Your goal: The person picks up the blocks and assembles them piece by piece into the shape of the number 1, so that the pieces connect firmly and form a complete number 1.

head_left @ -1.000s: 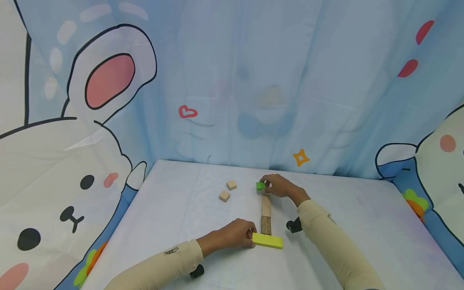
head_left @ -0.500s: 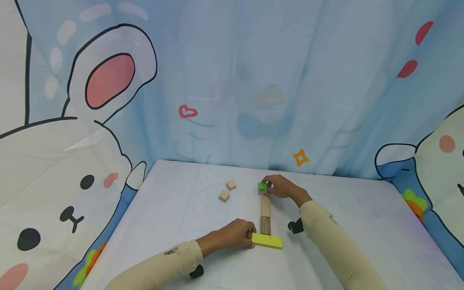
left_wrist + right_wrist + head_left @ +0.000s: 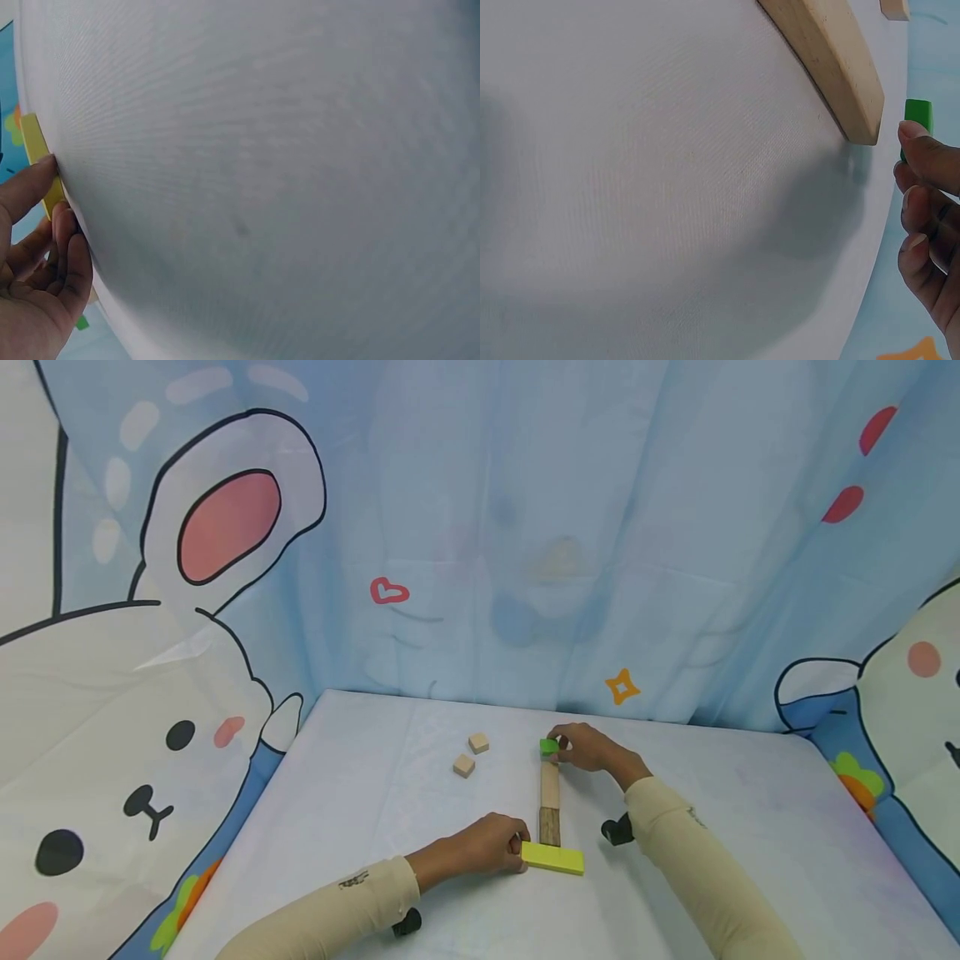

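At twelve o'clock of the wooden strip [image 3: 550, 787], the right hand [image 3: 590, 747] pinches a green block [image 3: 548, 747], best squared gently; at six, the left hand [image 3: 487, 843] pinches a yellow block [image 3: 552, 858].

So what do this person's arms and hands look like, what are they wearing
The left hand and right hand are ungloved. The long sleeves are beige, each with a dark print, too small to read, near its cuff. A black rounded device shows by each forearm.
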`<act>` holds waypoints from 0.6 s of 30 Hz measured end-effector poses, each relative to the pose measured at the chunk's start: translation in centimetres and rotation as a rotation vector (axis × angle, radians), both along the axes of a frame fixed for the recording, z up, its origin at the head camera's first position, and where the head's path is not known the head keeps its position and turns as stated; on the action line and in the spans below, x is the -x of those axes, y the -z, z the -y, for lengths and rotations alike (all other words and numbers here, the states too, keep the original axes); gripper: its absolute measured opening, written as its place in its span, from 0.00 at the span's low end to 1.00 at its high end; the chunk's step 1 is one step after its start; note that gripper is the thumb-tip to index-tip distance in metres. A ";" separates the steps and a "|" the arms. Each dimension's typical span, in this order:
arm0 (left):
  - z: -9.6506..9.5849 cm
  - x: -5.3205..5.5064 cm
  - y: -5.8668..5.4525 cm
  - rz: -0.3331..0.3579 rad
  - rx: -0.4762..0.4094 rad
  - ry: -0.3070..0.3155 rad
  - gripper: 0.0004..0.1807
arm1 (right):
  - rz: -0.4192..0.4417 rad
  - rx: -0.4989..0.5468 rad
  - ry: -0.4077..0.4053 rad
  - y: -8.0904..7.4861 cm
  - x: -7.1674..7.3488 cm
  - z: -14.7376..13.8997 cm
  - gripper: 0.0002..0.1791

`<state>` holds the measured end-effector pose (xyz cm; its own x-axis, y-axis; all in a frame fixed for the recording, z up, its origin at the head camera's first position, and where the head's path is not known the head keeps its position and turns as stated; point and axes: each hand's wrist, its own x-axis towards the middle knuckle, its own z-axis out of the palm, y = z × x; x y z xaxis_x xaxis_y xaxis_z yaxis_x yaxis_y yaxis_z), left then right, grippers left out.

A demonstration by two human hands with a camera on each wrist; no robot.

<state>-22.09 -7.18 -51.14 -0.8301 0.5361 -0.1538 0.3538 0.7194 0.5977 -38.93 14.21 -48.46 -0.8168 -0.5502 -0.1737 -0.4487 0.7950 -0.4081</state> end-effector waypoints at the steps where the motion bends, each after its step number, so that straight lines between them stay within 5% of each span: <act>1: 0.0 0.0 0.0 0.000 0.001 -0.001 0.16 | 0.002 -0.002 0.006 0.0 0.0 0.0 0.21; 18: -0.1 -0.3 -0.3 -0.036 0.032 0.008 0.16 | -0.018 0.003 0.005 0.2 -0.2 -1.1 0.19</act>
<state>-21.84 -7.09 -50.89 -0.8311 0.5380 -0.1412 0.3802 0.7347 0.5618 -38.77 15.28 -48.66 -0.8224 -0.5468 -0.1570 -0.4524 0.7959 -0.4024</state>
